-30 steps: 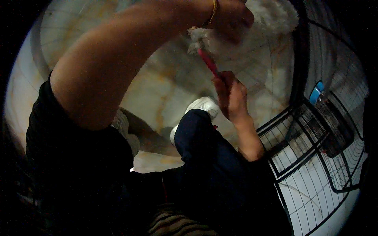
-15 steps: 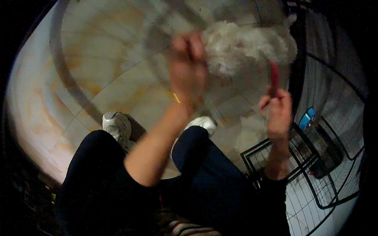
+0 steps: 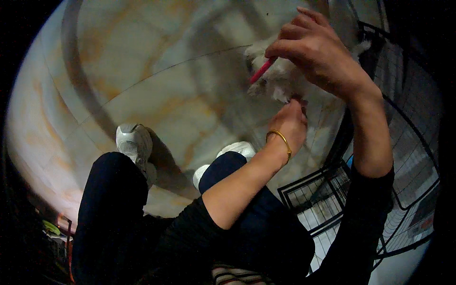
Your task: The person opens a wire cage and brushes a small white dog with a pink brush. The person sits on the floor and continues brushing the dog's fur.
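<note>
A small white fluffy dog [image 3: 273,85] is on the tiled floor ahead of me, partly hidden behind my right hand and forearm. My right hand [image 3: 313,52] is raised over it, its fingers closed on a slim pinkish-red stick-like tool [image 3: 262,71]. The tool's free end points down and left, in front of the dog's fur; its exact kind does not show. Lower down, my left hand [image 3: 289,121] is closed at the dog's near edge, beside a tuft of white fur. What its fingertips pinch is hidden. A gold bangle [image 3: 280,137] circles the left wrist.
A black wire cage [image 3: 327,190] with a pale tray stands at my right and bends along the rim. My white shoes [image 3: 134,142] and dark-trousered knees [image 3: 116,190] are below. Marbled floor tiles [image 3: 156,85] spread to the left. Small items [image 3: 51,228] lie at the lower left.
My right hand has moved up and left with the pinkish-red tool, which now points down-left instead of up. My left hand has moved down and right to the dog's near edge.
</note>
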`<control>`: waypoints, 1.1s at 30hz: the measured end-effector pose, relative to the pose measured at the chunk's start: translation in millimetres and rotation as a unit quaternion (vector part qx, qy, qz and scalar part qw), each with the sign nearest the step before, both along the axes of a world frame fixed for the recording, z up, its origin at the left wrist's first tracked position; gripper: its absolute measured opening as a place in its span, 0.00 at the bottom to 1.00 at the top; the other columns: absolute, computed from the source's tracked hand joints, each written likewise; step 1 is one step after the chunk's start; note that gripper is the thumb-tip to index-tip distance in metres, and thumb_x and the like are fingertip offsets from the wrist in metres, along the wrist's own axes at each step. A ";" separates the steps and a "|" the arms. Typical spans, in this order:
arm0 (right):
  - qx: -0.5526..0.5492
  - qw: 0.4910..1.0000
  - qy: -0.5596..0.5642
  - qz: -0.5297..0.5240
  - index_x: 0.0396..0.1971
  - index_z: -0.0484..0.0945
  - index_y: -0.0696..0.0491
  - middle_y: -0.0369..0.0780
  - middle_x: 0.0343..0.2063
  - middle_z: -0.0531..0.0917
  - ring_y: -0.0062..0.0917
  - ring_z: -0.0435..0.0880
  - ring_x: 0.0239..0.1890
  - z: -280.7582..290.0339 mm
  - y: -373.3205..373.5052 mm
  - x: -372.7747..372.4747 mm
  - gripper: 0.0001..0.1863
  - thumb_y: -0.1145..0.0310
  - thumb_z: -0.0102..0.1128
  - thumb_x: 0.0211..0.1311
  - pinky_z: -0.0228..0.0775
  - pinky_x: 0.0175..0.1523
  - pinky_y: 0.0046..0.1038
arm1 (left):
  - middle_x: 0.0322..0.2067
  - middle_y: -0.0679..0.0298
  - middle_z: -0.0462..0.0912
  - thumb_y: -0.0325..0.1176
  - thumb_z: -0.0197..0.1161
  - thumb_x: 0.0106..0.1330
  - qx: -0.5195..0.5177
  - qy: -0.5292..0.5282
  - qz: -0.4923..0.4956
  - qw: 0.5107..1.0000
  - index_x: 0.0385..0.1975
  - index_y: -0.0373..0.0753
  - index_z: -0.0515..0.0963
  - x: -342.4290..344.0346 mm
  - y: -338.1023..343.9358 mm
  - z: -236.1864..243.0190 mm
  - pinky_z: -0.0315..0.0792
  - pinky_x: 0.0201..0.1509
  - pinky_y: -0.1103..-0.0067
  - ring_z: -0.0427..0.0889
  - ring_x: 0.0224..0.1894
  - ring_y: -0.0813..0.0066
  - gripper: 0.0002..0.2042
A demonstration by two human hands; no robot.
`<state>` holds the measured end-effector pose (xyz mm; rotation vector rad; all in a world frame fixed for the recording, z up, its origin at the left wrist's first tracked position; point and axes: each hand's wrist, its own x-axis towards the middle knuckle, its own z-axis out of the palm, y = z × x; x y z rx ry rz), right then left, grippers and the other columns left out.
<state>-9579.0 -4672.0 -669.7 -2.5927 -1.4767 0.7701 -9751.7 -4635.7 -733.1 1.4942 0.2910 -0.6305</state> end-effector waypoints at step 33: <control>0.054 0.983 -0.005 -0.175 0.36 0.79 0.44 0.35 0.30 0.76 0.31 0.72 0.40 46.3 -78.9 -34.3 0.15 0.77 0.55 0.47 0.55 0.57 0.36 | 0.28 0.62 0.74 0.29 0.48 0.65 -0.031 -0.027 0.266 0.963 0.44 0.35 0.65 4.8 51.7 -29.1 0.68 0.40 0.81 0.74 0.32 0.76 0.10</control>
